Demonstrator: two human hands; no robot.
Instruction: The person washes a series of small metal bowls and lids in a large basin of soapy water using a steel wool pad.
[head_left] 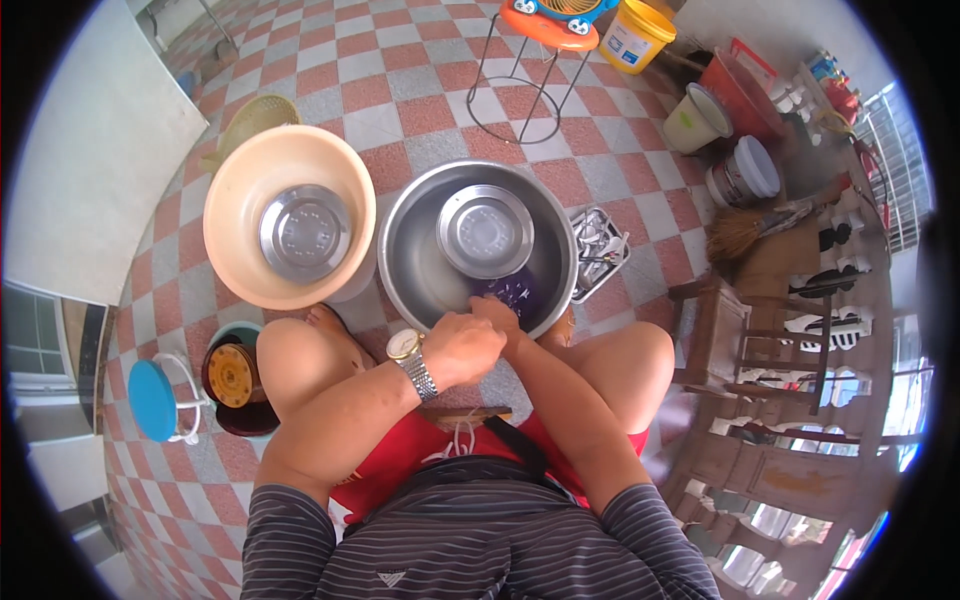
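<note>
**Both hands at the near rim of the steel basin**

The person sits low over a red-and-white checkered floor, knees apart, with a large steel basin on the floor between the feet. Both hands meet at the basin's near edge. The left hand, with a metal wristwatch on its wrist, is curled closed, knuckles up, just over the near rim; what it grips is hidden under the fingers. The right hand reaches under and past the left into the basin, its fingers resting on a dark purple dish that lies against the near-right inner wall. Whether those fingers pinch the dish or only press on it cannot be told.

A smaller steel bowl sits inside the basin, toward its far side, just beyond the purple dish and partly covering it.

To the left of the basin, almost touching it, stands a wide cream plastic tub with another steel bowl in its bottom. A wire rack holding cutlery stands against the basin's right side. By the left knee lie a stack of dark round dishes and a blue-topped stool. A broom lies further right, near a wooden chair.
</note>
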